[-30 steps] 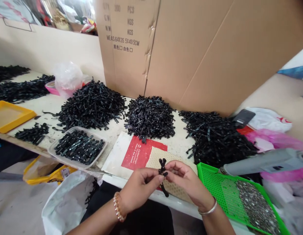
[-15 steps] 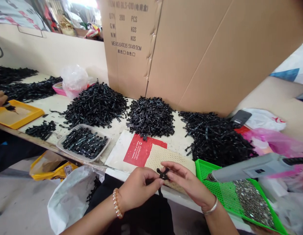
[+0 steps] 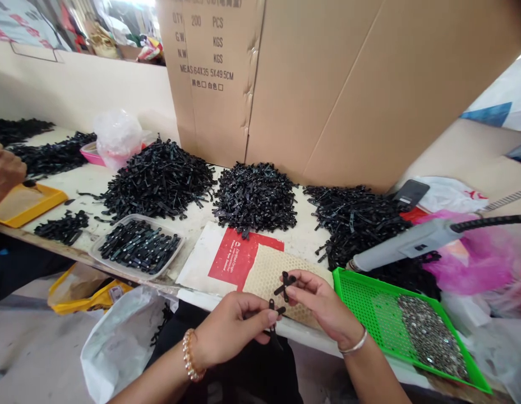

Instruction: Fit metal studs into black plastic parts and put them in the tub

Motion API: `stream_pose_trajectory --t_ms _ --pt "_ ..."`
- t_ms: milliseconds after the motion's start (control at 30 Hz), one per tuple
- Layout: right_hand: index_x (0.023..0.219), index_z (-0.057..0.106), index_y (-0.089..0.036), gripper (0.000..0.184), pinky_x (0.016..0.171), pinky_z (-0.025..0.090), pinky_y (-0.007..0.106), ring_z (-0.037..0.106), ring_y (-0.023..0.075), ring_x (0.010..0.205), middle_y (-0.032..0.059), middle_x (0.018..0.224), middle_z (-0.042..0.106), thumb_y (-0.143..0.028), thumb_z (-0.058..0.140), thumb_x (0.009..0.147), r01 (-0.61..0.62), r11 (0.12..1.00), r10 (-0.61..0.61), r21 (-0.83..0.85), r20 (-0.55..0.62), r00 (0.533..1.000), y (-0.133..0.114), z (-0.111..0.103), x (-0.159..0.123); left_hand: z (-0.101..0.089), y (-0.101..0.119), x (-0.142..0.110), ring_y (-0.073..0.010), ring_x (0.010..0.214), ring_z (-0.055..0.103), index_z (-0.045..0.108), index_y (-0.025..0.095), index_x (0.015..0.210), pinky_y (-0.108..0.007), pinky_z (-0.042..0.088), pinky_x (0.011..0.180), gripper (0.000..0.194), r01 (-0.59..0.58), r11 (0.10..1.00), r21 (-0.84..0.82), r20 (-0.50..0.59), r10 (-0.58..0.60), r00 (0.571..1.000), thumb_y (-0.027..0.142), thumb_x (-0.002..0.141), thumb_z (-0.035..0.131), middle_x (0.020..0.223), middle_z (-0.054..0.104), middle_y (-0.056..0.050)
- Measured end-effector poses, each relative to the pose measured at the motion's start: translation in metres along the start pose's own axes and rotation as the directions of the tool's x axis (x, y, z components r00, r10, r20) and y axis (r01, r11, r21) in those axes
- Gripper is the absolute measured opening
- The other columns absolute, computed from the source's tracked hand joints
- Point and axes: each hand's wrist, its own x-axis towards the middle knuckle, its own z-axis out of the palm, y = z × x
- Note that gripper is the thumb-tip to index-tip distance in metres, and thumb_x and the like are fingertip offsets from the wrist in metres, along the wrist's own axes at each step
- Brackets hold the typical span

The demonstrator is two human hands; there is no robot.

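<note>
My left hand [image 3: 233, 331] pinches small black strips [image 3: 272, 306] between thumb and fingers; they cross each other and one end hangs below. Close by on the right, my right hand [image 3: 321, 303] holds another pair of black strips [image 3: 284, 285] crossed in an X between its thumb and fingertips. The two sets are apart. Both hands are in front of a beige honeycomb-textured pad [image 3: 260, 272] at the bench edge. Right of my right hand lies a green perforated tray [image 3: 369, 306] with many small metal pieces [image 3: 432, 336].
A grey corded power tool [image 3: 411, 249] slants above the green tray. Black strips lie in several piles [image 3: 256, 199] and in a clear plastic tub [image 3: 94, 255]. A tall cardboard sheet [image 3: 310, 84] stands behind. Another person's hand [image 3: 5, 171] is over a yellow tray [image 3: 60, 196].
My hands, together at one black piece before, have separated, each with crossed strips. The grey tool has swung up and back from over the green tray. The other person's hand has risen.
</note>
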Motion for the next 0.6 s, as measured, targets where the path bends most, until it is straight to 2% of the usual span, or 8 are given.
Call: stream_pose_trajectory --t_ms 67,167,333,500,600 --pt "0.088 0.065 -0.017 0.032 0.061 0.047 0.021 0.056 0.0108 0.066 0.0020 0.076 0.064 -0.036 0.080 0.067 -0.003 1.000 0.002 0.008 0.026 1.000 -0.004 0.002 -0.001 0.002 0.001 0.002 -0.0133 0.066 0.060 0.068 0.010 0.077 -0.025 0.051 0.064 0.043 0.067 0.992 -0.104 0.049 -0.062 0.997 0.053 0.071 0.067 0.076 0.065 -0.007" --pt "0.087 0.063 -0.017 0.033 0.062 0.047 0.022 0.057 0.0120 0.067 0.0024 0.077 0.063 -0.036 0.080 0.067 -0.042 0.999 0.040 0.012 0.098 0.994 -0.010 0.004 -0.002 0.005 0.002 0.005 -0.0118 0.064 0.060 0.070 0.009 0.079 -0.024 0.053 0.063 0.045 0.116 0.978 -0.175 0.071 -0.105 0.992 0.053 0.067 0.070 0.079 0.068 -0.009" --pt "0.086 0.063 -0.016 0.033 0.061 0.046 0.022 0.057 0.0114 0.066 0.0016 0.076 0.061 -0.036 0.080 0.066 -0.056 0.998 0.050 0.039 0.131 0.990 -0.012 0.003 0.001 0.003 0.002 0.008 -0.0111 0.064 0.062 0.072 0.010 0.080 -0.023 0.054 0.062 0.043 0.134 0.962 -0.236 0.072 -0.121 0.990 0.050 0.066 0.073 0.084 0.069 -0.010" --pt "0.083 0.063 -0.016 0.031 0.057 0.042 0.019 0.056 0.0096 0.063 0.0001 0.075 0.059 -0.033 0.081 0.065 -0.081 0.992 0.064 0.099 0.160 0.985 -0.014 0.003 0.004 0.001 0.003 0.008 -0.0105 0.061 0.062 0.072 0.009 0.078 -0.021 0.054 0.060 0.039 0.179 0.947 -0.267 0.142 -0.146 0.979 0.046 0.066 0.074 0.082 0.070 -0.011" --pt "0.083 0.063 -0.016 0.031 0.055 0.040 0.019 0.055 0.0096 0.061 -0.0001 0.072 0.059 -0.034 0.081 0.064 -0.103 0.989 0.085 0.104 0.167 0.982 -0.016 0.003 0.005 0.002 0.004 0.009 -0.0107 0.061 0.062 0.071 0.009 0.077 -0.020 0.054 0.059 0.038 0.184 0.940 -0.287 0.143 -0.148 0.979 0.045 0.066 0.075 0.082 0.070 -0.011"
